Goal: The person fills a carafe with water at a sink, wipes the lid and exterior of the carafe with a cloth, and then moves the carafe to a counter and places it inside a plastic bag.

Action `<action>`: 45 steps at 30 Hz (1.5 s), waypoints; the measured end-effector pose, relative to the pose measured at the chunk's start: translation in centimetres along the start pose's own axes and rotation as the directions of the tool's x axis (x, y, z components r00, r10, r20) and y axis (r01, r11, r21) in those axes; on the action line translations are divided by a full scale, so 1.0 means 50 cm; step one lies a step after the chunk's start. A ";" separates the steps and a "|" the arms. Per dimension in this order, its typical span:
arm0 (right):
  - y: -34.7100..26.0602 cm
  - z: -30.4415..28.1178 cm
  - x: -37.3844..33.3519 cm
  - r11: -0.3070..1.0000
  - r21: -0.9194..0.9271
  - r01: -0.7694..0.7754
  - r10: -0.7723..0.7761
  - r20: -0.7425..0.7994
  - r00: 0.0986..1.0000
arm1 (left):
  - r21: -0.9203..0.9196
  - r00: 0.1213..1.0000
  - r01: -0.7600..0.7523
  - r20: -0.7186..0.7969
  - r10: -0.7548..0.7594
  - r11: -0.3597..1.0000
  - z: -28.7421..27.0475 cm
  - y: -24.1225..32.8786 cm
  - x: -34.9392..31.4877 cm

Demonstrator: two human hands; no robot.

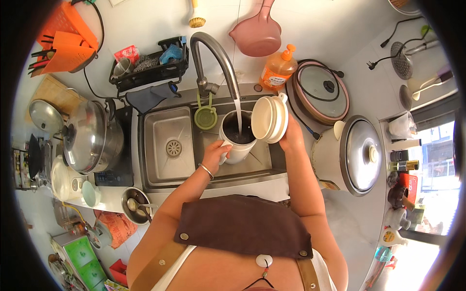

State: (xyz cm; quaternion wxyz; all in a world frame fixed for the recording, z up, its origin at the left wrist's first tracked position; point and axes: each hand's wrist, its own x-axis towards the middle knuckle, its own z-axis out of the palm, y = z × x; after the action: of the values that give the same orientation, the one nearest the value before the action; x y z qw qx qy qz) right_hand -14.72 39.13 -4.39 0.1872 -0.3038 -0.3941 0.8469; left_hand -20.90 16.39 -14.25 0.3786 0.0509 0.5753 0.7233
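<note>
Orange soap bottle with pump stands on the bench behind the sink, right of the tap; pale label on its front. Red-and-white packet sits in the black rack at the wall. White tiled wall, pale bench, steel double sink. Rice cooker right of the sink, steel pot left. Left hand closed on the handle of a white pot, held over the right basin under the running water. Right hand raised, gripping the white lid tilted on edge, just beside the pot.
</note>
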 end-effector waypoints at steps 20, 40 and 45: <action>0.017 -0.035 0.060 0.998 -0.034 -0.049 0.049 0.005 0.999 | -0.037 1.000 0.000 -0.005 0.000 0.999 -0.006 0.017 0.029; 0.039 0.016 0.061 0.951 -0.306 0.052 -0.049 0.018 0.999 | -0.086 0.999 0.045 0.007 -0.045 0.995 -0.022 -0.038 0.008; 0.016 -0.014 0.091 0.988 -0.152 0.013 -0.018 -0.031 0.999 | -0.123 0.998 0.059 0.037 -0.055 0.991 -0.021 -0.033 0.020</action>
State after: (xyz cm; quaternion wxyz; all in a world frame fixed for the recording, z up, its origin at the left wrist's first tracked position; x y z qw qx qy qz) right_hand -17.72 41.57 -7.05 0.1765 -0.3280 -0.4564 0.8081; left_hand -21.34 16.26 -16.43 0.4111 0.0229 0.5241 0.7455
